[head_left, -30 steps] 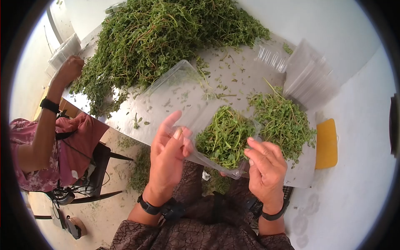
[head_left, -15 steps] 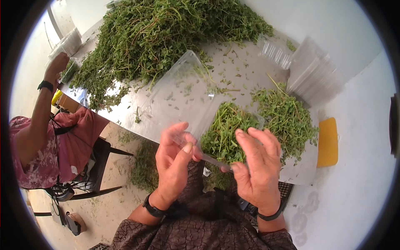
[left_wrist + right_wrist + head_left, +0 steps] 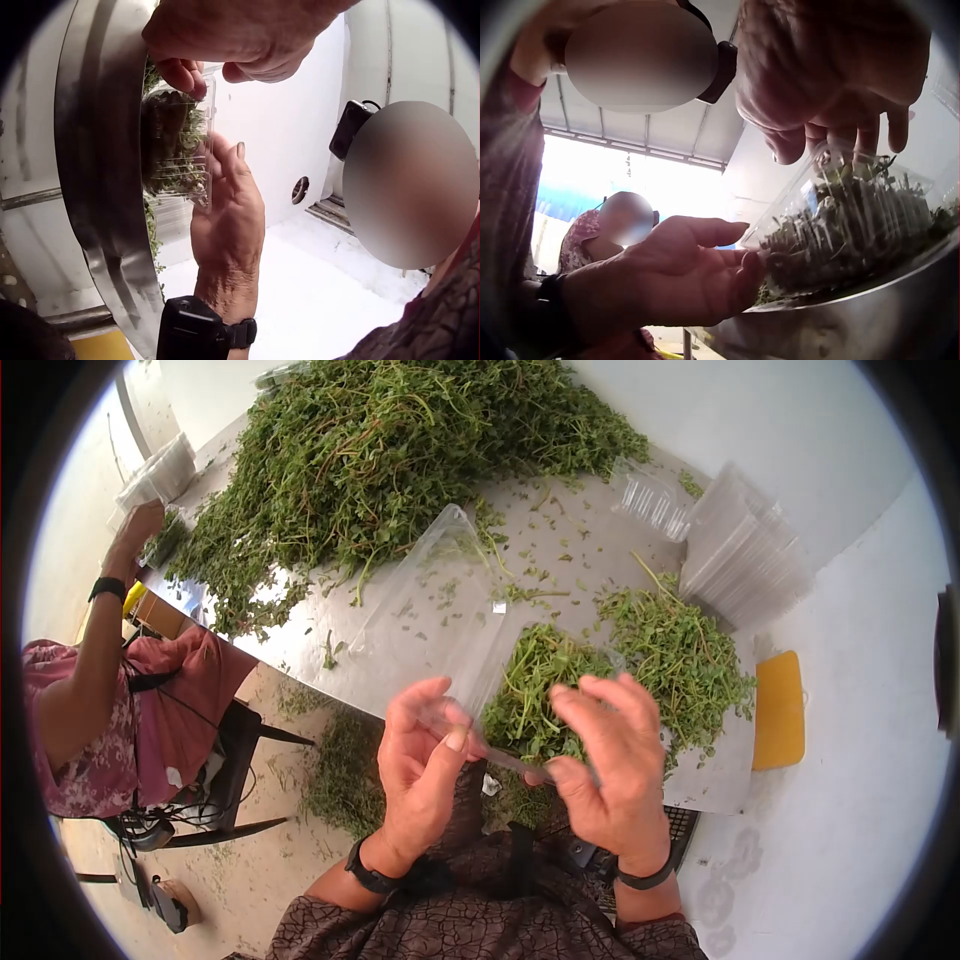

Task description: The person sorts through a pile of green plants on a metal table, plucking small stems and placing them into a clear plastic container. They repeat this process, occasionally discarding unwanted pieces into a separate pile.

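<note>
A clear plastic clamshell box (image 3: 510, 762) is at the table's near edge, its tray filled with leafy green sprigs (image 3: 540, 685). The transparent lid (image 3: 425, 600) is folded back, lying toward the pile. My left hand (image 3: 425, 770) pinches the box's near left corner between thumb and fingers. Over the tray's right side, my right hand (image 3: 620, 770) has its fingers spread above the greens, the thumb by the near rim. In the right wrist view, my right hand (image 3: 832, 75) reaches down at the box wall from above.
A big heap of green stems (image 3: 390, 470) covers the back of the metal table (image 3: 570, 560). A smaller bunch (image 3: 680, 645) lies right of the box. Stacked clear boxes (image 3: 745, 550) stand by the wall, near a yellow board (image 3: 780, 710). Another person's arm (image 3: 95, 620) is at the left.
My right hand has moved from the tray's right corner inward over the greens. My left hand has shifted slightly right and nearer, still on the box. The other person's hand has moved left.
</note>
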Motion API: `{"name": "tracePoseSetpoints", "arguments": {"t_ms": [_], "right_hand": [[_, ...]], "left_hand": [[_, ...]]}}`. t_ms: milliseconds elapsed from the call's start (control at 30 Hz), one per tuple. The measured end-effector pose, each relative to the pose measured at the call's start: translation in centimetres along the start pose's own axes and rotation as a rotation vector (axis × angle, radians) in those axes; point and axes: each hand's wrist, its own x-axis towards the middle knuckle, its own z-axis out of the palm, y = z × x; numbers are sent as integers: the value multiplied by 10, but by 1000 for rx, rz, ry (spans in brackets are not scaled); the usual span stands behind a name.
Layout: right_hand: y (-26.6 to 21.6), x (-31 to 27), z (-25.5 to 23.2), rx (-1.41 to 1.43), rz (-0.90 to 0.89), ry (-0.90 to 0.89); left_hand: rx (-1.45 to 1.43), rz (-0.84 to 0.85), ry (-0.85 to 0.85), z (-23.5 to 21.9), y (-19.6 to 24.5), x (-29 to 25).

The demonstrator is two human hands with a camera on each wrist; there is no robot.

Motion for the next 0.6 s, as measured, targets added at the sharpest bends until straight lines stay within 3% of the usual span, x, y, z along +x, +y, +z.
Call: {"name": "tracePoseSetpoints", "arguments": {"t_ms": [167,367,500,600], "right_hand": [[13,7,-6,-24,18,76],[24,16,-2,41,38,82],[30,15,8,53,48,60],[32,14,7,69,47,40]], "left_hand": [[109,24,26,-2,-4,-2],[277,192,52,-5,-5,6],[377,210,106,-10,6,15],[338,273,242,-18,8,20]]}}
